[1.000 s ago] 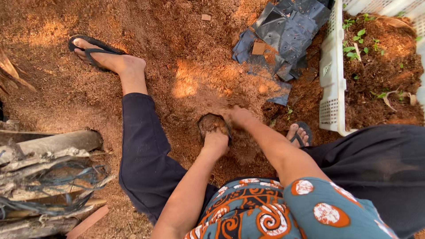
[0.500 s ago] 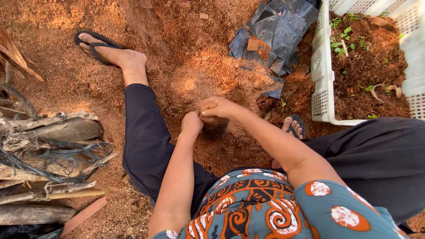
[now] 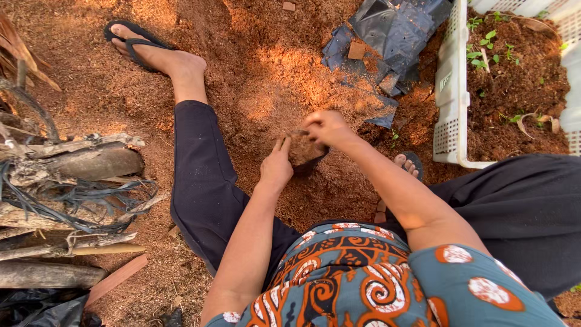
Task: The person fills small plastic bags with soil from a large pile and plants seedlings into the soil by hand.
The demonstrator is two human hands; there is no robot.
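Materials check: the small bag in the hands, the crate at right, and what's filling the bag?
Small bag: thin black plastic film, judging by its limp, creased rim. Crate: white rigid plastic, moulded lattice walls. Filling: loose reddish-brown soil or sawdust mix, matte and crumbly; which of these is unclear.
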